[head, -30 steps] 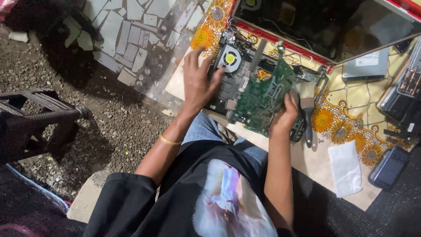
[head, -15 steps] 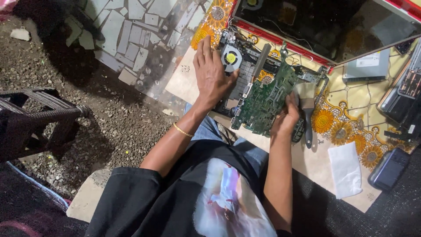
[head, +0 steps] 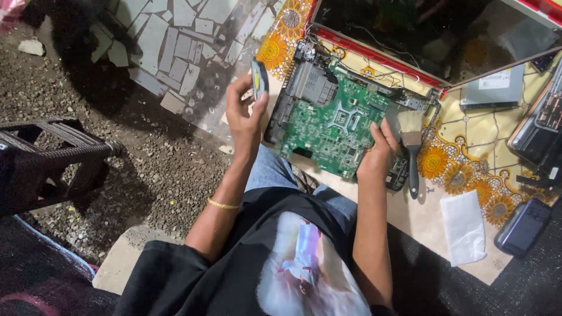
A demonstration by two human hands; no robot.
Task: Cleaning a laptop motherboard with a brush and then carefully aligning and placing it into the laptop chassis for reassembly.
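Fingers of my left hand [head: 244,120] pinch a small round fan part with a yellow centre [head: 259,79], raised at upper centre-left. My right hand [head: 377,155] grips the edge of the green rectangular circuit board [head: 331,126], mid-frame, just beside a black-handled brush [head: 411,146].

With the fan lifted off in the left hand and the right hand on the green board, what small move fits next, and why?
Probably set the small fan down on the flowered cloth beside the work. The left hand holds it up clear of the green circuit board, while the right hand steadies the board's edge, next to the brush.
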